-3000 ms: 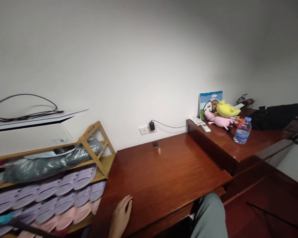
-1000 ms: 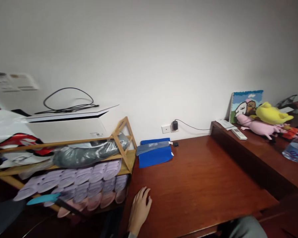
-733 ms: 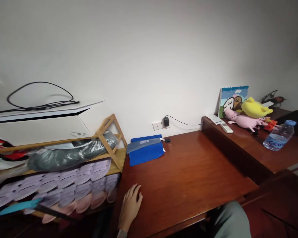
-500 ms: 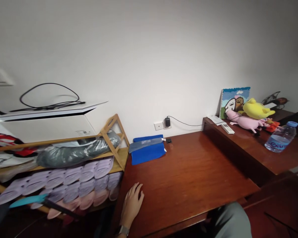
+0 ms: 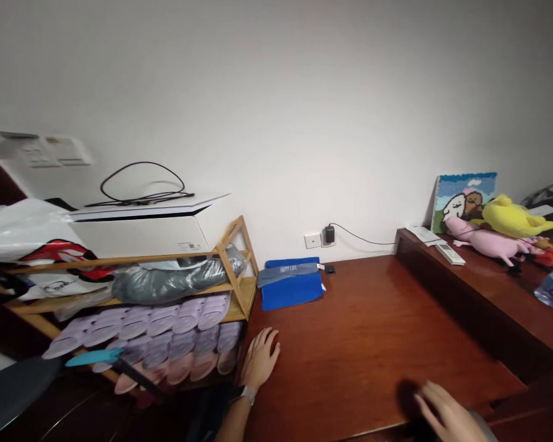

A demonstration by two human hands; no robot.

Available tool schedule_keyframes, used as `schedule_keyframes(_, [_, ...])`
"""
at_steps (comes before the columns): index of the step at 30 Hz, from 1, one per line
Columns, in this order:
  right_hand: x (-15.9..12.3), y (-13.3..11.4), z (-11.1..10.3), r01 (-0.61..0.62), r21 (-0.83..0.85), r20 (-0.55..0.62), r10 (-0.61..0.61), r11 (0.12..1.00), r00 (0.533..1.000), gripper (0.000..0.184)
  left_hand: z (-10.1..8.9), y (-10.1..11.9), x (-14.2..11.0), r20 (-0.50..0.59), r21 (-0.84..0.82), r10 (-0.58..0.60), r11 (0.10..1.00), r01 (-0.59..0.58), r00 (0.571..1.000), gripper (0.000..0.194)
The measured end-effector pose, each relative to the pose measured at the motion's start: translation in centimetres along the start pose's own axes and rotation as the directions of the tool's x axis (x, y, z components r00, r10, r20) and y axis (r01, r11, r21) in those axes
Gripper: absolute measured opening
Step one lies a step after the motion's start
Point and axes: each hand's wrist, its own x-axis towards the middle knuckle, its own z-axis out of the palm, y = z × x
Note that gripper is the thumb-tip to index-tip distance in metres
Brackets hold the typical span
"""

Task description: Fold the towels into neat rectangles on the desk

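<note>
While I am watching remotely | left hand (image 5: pixel 260 360) is bracing open, empty, on the wooden desk (image 5: pixel 373 319) | right hand (image 5: pixel 447 414) is hovering open, empty

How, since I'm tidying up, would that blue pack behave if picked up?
The blue pack looks soft, given its rounded edges, so it will probably flop a little. Lying flat, it seems unlikely to roll or tip. On the glossy wooden desk it would likely slide easily.
</note>
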Motion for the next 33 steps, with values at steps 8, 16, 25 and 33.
schedule_keyframes(8, [19.7,-12.0,18.1,0.280,-0.019,0.405,-0.249,0.960,0.880,0.042,0.0,0.1,-0.6,0.007,-0.012,-0.023,1.000,0.023,1.000,0.041])
schedule_keyframes(16, [25.6,-14.8,26.3,0.132,-0.230,0.318,-0.054,0.964,0.947,0.052,0.1,0.0,-0.9,0.045,-0.001,-0.051,0.999,0.051,0.998,0.044])
schedule_keyframes(25, [7.9,-14.0,24.2,0.329,-0.192,0.092,-0.317,0.925,0.944,0.033,0.9,-0.5,-0.9,0.019,-0.015,-0.047,0.999,0.047,0.999,0.049])
schedule_keyframes(33, [-0.5,-16.0,17.1,0.306,0.077,0.240,-0.316,0.949,0.918,0.035,-0.8,0.6,-0.2,-0.046,0.027,-0.008,1.000,0.009,0.999,0.047])
